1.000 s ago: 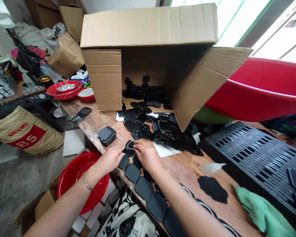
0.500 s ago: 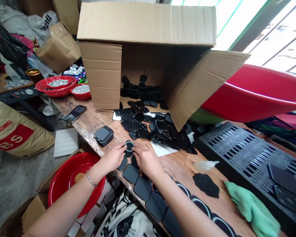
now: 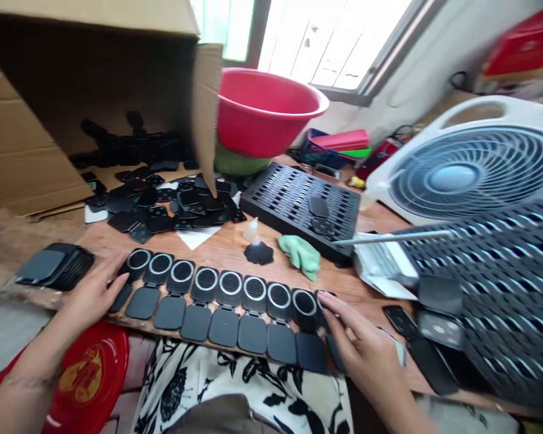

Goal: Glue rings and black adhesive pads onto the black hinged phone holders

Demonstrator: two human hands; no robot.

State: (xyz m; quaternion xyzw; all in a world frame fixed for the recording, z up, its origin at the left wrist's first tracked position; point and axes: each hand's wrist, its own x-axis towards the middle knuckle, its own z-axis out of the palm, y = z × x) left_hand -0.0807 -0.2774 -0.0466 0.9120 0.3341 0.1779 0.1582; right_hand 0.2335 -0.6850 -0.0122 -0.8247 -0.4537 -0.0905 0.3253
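A row of several hinged black pieces [image 3: 230, 290] lies along the bench's front edge. Each has a flat square flap towards me and a ribbed pad with a pale ring behind it. My left hand [image 3: 97, 283] is at the row's left end, thumb and fingers apart, touching the leftmost piece [image 3: 138, 260]. At the opposite end my right hand [image 3: 366, 340] has its fingertips on the last piece, which it partly covers; its fingers are loosely bent and spread. Left of my left hand sits a stack of black square pieces [image 3: 54, 265].
Loose black parts [image 3: 163, 205] are heaped before an open cardboard box [image 3: 22, 163]. A black slotted rack [image 3: 276, 196], green cloth [image 3: 301, 254], small bottle [image 3: 251, 230] and black scrap [image 3: 259, 253] lie behind the row. A second rack [image 3: 511, 265] and a fan [image 3: 475, 169] stand right.
My view has swung right and down to the row. My hands, earlier together at the ringed piece on the left end, are now apart, the right one at the far right end.
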